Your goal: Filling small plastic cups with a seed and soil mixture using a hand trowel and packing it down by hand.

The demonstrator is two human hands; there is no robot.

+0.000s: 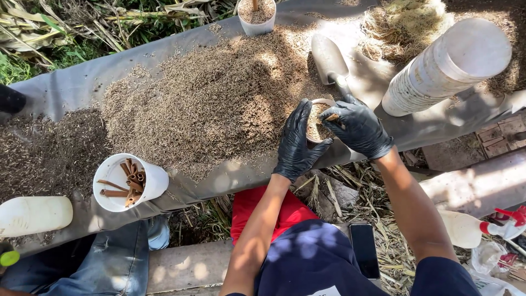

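Observation:
Both my hands wear black gloves. My left hand wraps around a small white cup filled with husk-like brown material. My right hand rests over the cup's right rim, pinching a short brown stick set into the filling. The cup sits at the near edge of a grey sheet covered by a big heap of husks.
A white cup of brown stick pieces stands at left near a white jug. A trowel lies behind my hands. A stack of white cups lies at right. Another filled cup is at the back. A phone lies below.

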